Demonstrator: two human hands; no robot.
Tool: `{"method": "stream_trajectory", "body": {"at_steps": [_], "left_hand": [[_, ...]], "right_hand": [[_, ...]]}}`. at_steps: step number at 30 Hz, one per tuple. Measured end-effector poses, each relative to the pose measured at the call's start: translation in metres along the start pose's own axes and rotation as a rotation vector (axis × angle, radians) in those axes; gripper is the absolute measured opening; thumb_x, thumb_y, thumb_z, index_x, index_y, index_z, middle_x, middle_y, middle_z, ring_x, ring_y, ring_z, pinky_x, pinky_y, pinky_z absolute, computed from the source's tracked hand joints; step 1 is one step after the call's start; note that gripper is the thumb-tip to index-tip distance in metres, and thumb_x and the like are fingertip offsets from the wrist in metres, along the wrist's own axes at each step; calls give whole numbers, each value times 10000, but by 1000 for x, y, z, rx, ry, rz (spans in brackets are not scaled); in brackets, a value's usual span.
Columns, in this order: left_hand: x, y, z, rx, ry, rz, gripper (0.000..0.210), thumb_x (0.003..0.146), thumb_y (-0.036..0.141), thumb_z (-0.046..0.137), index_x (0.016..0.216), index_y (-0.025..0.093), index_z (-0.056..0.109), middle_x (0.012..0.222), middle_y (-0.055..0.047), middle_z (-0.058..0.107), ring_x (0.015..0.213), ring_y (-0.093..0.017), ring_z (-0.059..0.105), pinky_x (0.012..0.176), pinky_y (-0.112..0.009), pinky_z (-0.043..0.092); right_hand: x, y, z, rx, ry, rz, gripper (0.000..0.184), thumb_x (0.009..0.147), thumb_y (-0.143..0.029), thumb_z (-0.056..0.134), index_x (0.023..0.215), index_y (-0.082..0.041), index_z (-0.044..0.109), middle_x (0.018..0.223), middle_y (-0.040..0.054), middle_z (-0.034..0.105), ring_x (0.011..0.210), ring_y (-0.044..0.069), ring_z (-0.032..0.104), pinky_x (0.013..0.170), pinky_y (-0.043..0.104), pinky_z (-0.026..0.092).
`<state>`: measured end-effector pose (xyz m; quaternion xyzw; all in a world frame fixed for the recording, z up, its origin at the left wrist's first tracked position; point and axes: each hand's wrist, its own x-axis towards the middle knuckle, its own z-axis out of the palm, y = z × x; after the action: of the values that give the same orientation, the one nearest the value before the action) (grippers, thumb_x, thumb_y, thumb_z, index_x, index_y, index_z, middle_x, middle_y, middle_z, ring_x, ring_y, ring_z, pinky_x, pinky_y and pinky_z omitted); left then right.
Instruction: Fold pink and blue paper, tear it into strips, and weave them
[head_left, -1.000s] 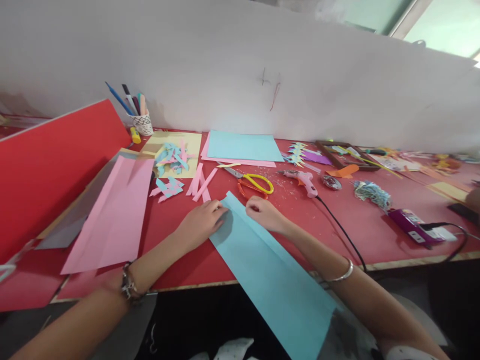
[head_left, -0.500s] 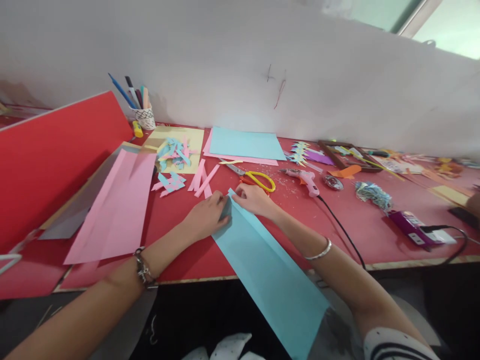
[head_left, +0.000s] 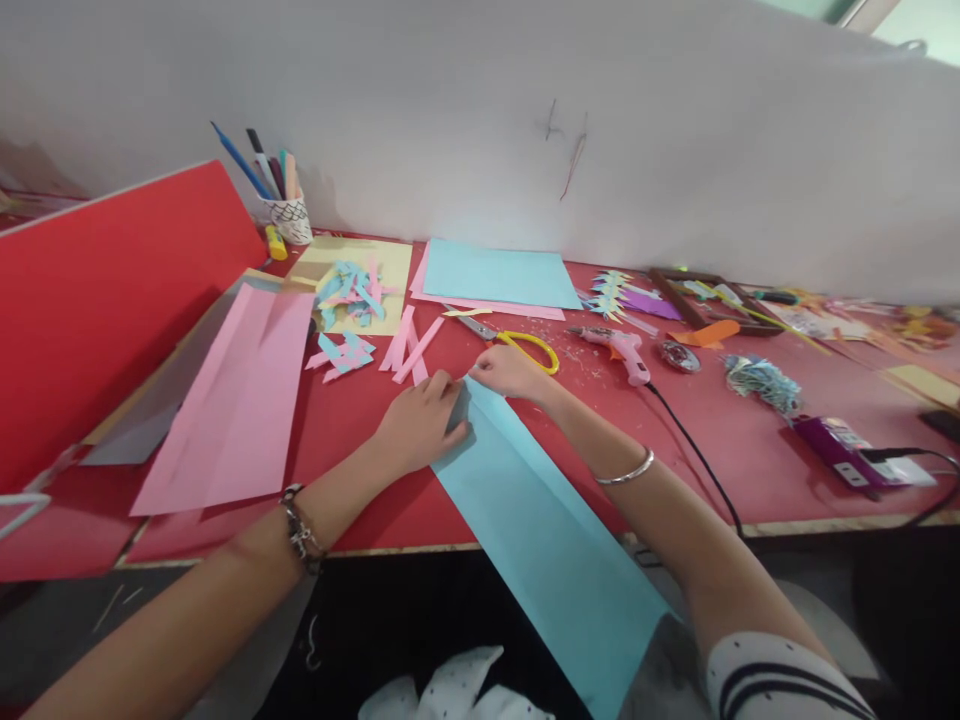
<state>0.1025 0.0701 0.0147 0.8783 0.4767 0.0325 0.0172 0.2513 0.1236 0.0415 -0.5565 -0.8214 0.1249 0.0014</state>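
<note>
A long light-blue sheet of paper (head_left: pixel 555 540) slants from the red table down over its front edge towards my lap, with a narrow fold along its right side. My left hand (head_left: pixel 421 425) grips the far left corner, its thumb on top of the sheet and its fingers bent at the edge. At the far end, my right hand (head_left: pixel 514 375) pinches the folded corner between thumb and fingers. Yellow-handled scissors (head_left: pixel 529 350) lie just behind the right hand. Pink paper strips (head_left: pixel 412 345) lie beyond the left hand.
Left stand a red board (head_left: pixel 127 330) and folded pink paper (head_left: pixel 232 400). Paper sheets (head_left: pixel 499 278), cut scraps (head_left: pixel 349 292) and a pen cup (head_left: pixel 289 218) are at the back. Rightward lie a pink glue gun (head_left: pixel 619 347), its cord and a purple power box (head_left: pixel 847 450).
The view has shifted slightly. My left hand has come a little further over the paper's end, while my right hand keeps its pinch at the fold.
</note>
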Motion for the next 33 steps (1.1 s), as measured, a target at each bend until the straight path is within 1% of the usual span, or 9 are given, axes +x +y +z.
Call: {"method": "stream_trajectory", "body": {"at_steps": [5, 10, 13, 17, 19, 22, 25, 29, 33], "left_hand": [[0, -6, 0, 45, 47, -33, 381, 813, 293, 402, 1156, 142, 472, 1054, -89, 510, 912, -198, 548, 715, -278, 455], [-9, -5, -7, 85, -6, -74, 369, 821, 309, 395, 1125, 132, 505, 987, -87, 540, 840, -204, 576, 657, -282, 462], [-12, -4, -7, 83, -18, -81, 384, 824, 301, 387, 1155, 132, 481, 994, -90, 536, 827, -198, 580, 647, -276, 463], [-10, -2, -2, 91, -14, -75, 411, 835, 281, 351, 1203, 117, 431, 1033, -107, 509, 823, -195, 580, 645, -281, 463], [-9, -1, 0, 111, -12, -67, 415, 842, 269, 325, 1207, 97, 419, 1041, -120, 501, 826, -200, 576, 657, -294, 462], [-9, 1, 2, 133, -7, -54, 427, 847, 259, 302, 1222, 74, 390, 1047, -130, 497, 842, -206, 564, 682, -309, 459], [-10, 1, 3, 140, -7, -51, 436, 849, 265, 295, 1237, 80, 368, 1030, -122, 500, 834, -202, 559, 682, -309, 456], [-9, 2, 2, 146, -22, -50, 437, 848, 261, 293, 1247, 94, 356, 1006, -108, 502, 815, -198, 565, 658, -305, 451], [-8, 4, 0, 161, -35, -58, 443, 840, 248, 288, 1251, 95, 354, 1015, -108, 507, 827, -201, 566, 644, -302, 449]], "right_hand": [[2, -2, 3, 16, -6, -25, 267, 765, -151, 387, 573, -102, 566, 539, 12, 480, 510, 74, 349, 500, 221, 210], [2, -7, 9, 73, -8, -61, 264, 774, -175, 384, 562, -119, 531, 554, -1, 495, 526, 68, 388, 515, 198, 253], [1, -10, 10, 107, -11, -63, 262, 772, -192, 372, 559, -128, 510, 531, -7, 497, 499, 64, 412, 501, 184, 277], [0, -10, 9, 246, -64, -13, 239, 766, -203, 358, 582, -139, 497, 486, -18, 500, 425, 59, 460, 482, 167, 333], [0, -9, 9, 277, -56, -12, 235, 758, -216, 378, 560, -142, 481, 458, -22, 487, 415, 65, 475, 488, 170, 349], [1, -7, 10, 247, -19, -55, 267, 752, -235, 406, 501, -149, 437, 399, -37, 428, 409, 64, 462, 485, 170, 333], [0, -7, 12, 241, -40, -50, 292, 764, -227, 392, 482, -151, 413, 369, -50, 381, 380, 53, 424, 457, 170, 296], [-3, -10, 13, 214, -23, -25, 305, 770, -215, 391, 472, -148, 402, 368, -51, 368, 373, 44, 374, 439, 183, 247], [-3, -11, 14, 184, -18, -27, 315, 767, -204, 385, 457, -145, 395, 392, -41, 375, 395, 43, 350, 442, 196, 223]]}}
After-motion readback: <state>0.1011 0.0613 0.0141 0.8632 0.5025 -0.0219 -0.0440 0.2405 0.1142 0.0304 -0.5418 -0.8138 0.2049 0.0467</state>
